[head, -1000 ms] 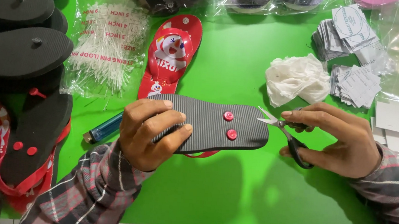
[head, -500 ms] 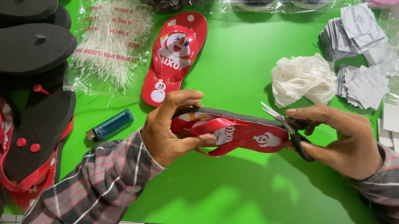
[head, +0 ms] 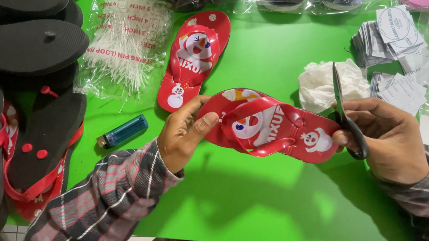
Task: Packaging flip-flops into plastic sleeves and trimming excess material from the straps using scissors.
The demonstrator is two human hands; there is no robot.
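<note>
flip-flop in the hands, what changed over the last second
The red flip-flop was turned over between the hands: a second ago its grey sole faced up, now the printed top and strap do. The left hand kept its grip on one end. The right hand kept the scissors, whose blades swung from pointing at the sole to pointing up. The second flip-flop and the lighter stayed put.

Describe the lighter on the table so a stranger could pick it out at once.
Start at the bright green table and go to its left side, just right of the stacked black-soled sandals. Below the clear bag of white plastic pins lies a small blue translucent lighter, the only blue thing there.
</note>
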